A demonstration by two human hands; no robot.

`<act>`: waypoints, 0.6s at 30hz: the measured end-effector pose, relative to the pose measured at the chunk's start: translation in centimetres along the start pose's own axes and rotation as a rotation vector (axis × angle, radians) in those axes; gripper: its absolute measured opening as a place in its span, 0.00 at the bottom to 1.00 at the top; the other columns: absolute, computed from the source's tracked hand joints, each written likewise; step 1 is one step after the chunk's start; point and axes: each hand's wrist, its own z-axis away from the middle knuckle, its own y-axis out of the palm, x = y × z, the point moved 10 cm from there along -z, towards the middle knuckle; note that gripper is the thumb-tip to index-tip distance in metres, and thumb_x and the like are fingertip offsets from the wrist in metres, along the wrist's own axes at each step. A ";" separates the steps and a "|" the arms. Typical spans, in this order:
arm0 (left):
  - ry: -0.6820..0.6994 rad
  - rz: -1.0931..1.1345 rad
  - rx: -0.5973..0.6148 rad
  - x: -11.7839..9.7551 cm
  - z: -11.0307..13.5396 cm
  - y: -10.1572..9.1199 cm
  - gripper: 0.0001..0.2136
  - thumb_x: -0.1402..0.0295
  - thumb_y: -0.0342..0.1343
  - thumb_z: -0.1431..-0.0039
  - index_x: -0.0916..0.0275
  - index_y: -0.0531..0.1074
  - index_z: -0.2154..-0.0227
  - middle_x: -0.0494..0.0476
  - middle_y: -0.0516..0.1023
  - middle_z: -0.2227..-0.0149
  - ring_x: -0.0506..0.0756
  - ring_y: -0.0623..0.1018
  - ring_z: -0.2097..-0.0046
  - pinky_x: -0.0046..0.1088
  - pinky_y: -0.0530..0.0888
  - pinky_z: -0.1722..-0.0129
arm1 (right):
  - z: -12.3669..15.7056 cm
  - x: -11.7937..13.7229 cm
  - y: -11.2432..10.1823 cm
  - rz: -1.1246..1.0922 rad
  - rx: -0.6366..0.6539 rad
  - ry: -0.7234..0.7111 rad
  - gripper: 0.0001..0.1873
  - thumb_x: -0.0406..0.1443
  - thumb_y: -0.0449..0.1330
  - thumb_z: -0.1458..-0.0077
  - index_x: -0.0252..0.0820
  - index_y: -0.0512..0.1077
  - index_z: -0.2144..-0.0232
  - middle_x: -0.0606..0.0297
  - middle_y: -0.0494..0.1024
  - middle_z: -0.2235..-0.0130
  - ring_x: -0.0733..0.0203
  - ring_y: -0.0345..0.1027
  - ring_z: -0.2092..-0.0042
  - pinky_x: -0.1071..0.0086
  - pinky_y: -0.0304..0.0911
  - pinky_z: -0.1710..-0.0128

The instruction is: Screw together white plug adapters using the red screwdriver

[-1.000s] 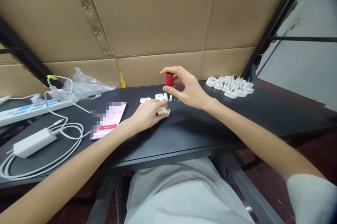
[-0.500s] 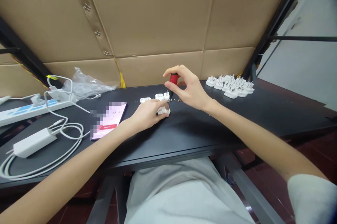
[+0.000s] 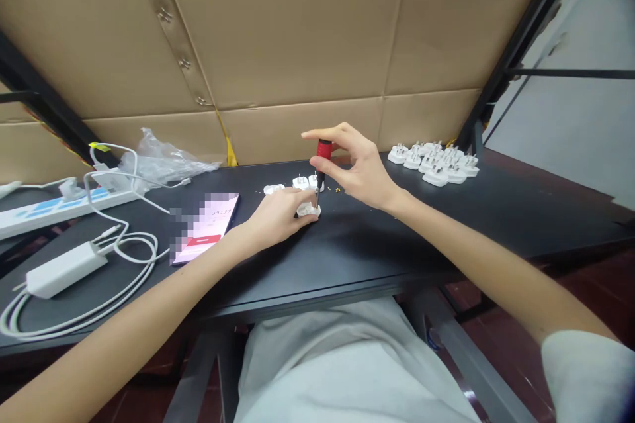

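Note:
My left hand [image 3: 282, 216] grips a white plug housing [image 3: 308, 210] against the black table, fingers closed around its edges. In my right hand [image 3: 358, 165] is a red and black screwdriver [image 3: 324, 157], held almost upright with its tip down at the housing. Thumb and fingers pinch the handle, and the index finger stretches over its top. Just behind the housing stand two white plugs [image 3: 300, 182] with their pins up. A further white plug part [image 3: 274, 189] lies to their left. Small brass-coloured bits [image 3: 338, 190] rest to the right of the screwdriver.
Many white plugs [image 3: 436, 161] are grouped at the back right. On the left are a phone [image 3: 213, 224], a white charger [image 3: 64, 269] with coiled cable, a power strip [image 3: 49, 208] and a clear plastic bag [image 3: 161, 155]. Cardboard [image 3: 297, 32] lines the back.
The screwdriver handle has tipped slightly left and the right index finger has stretched further over it. My left hand and the plug housing have stayed in place.

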 end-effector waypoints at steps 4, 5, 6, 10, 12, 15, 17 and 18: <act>0.002 -0.003 0.004 -0.1 0.0 0.0 0.08 0.58 0.59 0.30 0.54 0.77 0.55 0.58 0.86 0.54 0.66 0.84 0.50 0.37 0.74 0.56 | 0.1 -1.0 0.4 -0.142 0.051 0.088 0.28 0.39 0.56 0.28 0.49 0.67 0.29 0.59 0.83 0.45 0.57 0.82 0.50 0.57 0.81 0.43; -0.005 -0.002 0.005 0.0 0.0 0.0 0.08 0.58 0.59 0.30 0.54 0.77 0.55 0.58 0.86 0.54 0.66 0.84 0.51 0.37 0.74 0.56 | 0.1 -1.2 0.5 -0.168 0.066 0.111 0.27 0.38 0.54 0.29 0.48 0.66 0.30 0.59 0.83 0.45 0.57 0.83 0.51 0.57 0.80 0.43; -0.016 -0.001 0.006 0.1 0.0 0.0 0.09 0.57 0.60 0.30 0.54 0.76 0.55 0.58 0.86 0.55 0.66 0.84 0.52 0.37 0.74 0.57 | 0.2 -1.4 0.6 -0.183 0.083 0.129 0.25 0.37 0.52 0.30 0.47 0.66 0.33 0.59 0.83 0.46 0.57 0.83 0.51 0.57 0.80 0.43; -0.056 0.018 0.000 0.7 -0.1 0.1 0.10 0.57 0.62 0.33 0.55 0.72 0.57 0.57 0.85 0.58 0.66 0.85 0.56 0.37 0.74 0.59 | 0.3 -1.9 1.3 -0.199 0.121 0.185 0.19 0.37 0.48 0.31 0.48 0.67 0.41 0.63 0.82 0.54 0.57 0.81 0.54 0.57 0.78 0.47; -0.053 0.039 -0.015 0.8 -0.1 0.1 0.11 0.56 0.62 0.34 0.55 0.69 0.57 0.57 0.85 0.57 0.65 0.85 0.56 0.37 0.74 0.59 | 0.3 -1.8 1.2 -0.210 0.097 0.191 0.18 0.38 0.48 0.31 0.49 0.66 0.42 0.65 0.78 0.58 0.57 0.79 0.57 0.58 0.77 0.49; -0.046 0.049 -0.021 0.8 -0.1 0.1 0.13 0.55 0.62 0.34 0.55 0.67 0.56 0.57 0.85 0.56 0.65 0.85 0.57 0.37 0.74 0.59 | 0.1 -1.5 0.3 -0.240 0.032 0.194 0.13 0.38 0.48 0.31 0.50 0.66 0.48 0.68 0.71 0.63 0.59 0.71 0.64 0.62 0.74 0.57; -0.046 0.032 -0.020 0.8 0.0 0.0 0.13 0.55 0.61 0.33 0.54 0.66 0.56 0.57 0.84 0.57 0.65 0.85 0.57 0.37 0.73 0.60 | -0.1 -1.4 -0.2 -0.176 0.024 0.201 0.08 0.37 0.50 0.32 0.50 0.67 0.54 0.70 0.67 0.67 0.60 0.63 0.69 0.65 0.68 0.64; -0.046 0.024 -0.020 0.7 0.0 0.0 0.12 0.55 0.61 0.33 0.54 0.66 0.56 0.57 0.84 0.57 0.66 0.85 0.57 0.37 0.73 0.60 | -0.1 -1.3 -0.2 -0.099 0.054 0.200 0.05 0.37 0.51 0.32 0.49 0.67 0.58 0.71 0.67 0.68 0.61 0.60 0.70 0.66 0.64 0.66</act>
